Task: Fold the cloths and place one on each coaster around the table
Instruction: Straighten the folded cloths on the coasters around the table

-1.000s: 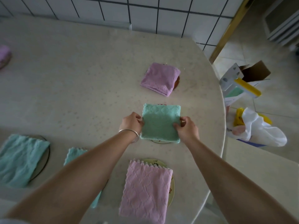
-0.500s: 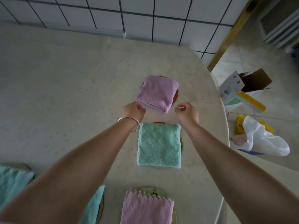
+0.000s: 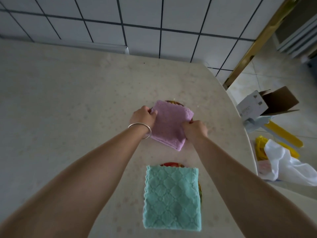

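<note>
Now both hands, left hand (image 3: 143,115) and right hand (image 3: 194,130), gripping the far pink cloth (image 3: 169,125) over its coaster (image 3: 173,102).

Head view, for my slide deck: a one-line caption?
Both hands, left and right, grip a folded pink cloth beyond a folded green cloth.

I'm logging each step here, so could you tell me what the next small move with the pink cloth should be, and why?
Probably turn the pink cloth square and settle it centred on its coaster. Both hands, left hand and right hand, grip its sides; it sits skewed, coaster peeking out only at the far edge, unlike the squared green cloth.
</note>
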